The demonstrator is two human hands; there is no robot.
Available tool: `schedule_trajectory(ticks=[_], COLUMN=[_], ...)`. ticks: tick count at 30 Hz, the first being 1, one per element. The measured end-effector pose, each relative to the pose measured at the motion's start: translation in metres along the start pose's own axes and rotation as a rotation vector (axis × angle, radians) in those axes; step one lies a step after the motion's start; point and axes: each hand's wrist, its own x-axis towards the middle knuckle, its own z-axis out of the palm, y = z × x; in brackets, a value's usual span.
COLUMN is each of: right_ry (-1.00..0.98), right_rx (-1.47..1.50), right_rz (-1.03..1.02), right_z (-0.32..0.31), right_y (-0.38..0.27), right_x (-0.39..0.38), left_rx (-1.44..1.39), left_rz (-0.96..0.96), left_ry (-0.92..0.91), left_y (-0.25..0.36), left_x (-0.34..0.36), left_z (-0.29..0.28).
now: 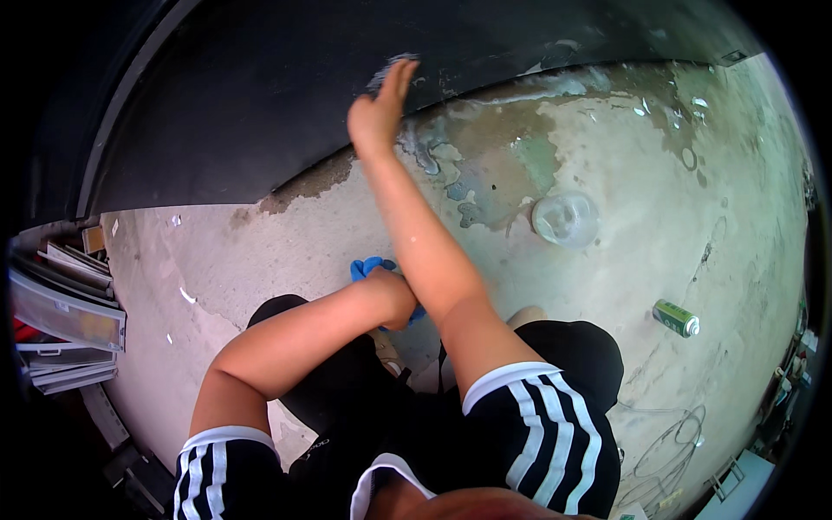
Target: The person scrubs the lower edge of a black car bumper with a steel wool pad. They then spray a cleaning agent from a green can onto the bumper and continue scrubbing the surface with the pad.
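My right hand (378,113) reaches up to the dark panel (225,104), its fingers stretched out over a pale scuffed patch near the panel's lower edge. Lower down, my left hand (390,296) holds a bunched blue cloth (366,267) beneath my right forearm. Part of the cloth is hidden by the hand and arm. A clear plastic container (565,219) stands on the floor to the right of my right forearm.
A green spray can (676,318) lies on the stained concrete floor (667,191) at the right. Stacked panels and frames (69,321) line the left edge. A coiled wire (676,442) lies at the lower right, near assorted items along the right edge.
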Motion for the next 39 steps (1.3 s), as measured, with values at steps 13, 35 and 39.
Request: schedule_trajectory(ticks=[13, 35, 39], right_ry=[-0.039, -0.018, -0.062], right_rx=[0.043, 0.118, 0.139], right_rz=[-0.087, 0.100, 0.150], right_z=[0.012, 0.013, -0.004], right_y=[-0.010, 0.014, 0.012], right_x=[-0.005, 0.005, 0.009], left_rx=[0.087, -0.009, -0.074], left_rz=[0.049, -0.008, -0.030], left_ry=[0.079, -0.031, 0.027], left_y=[0.000, -0.003, -0.003], left_x=[0.005, 0.000, -0.008], left_z=[0.011, 0.004, 0.002])
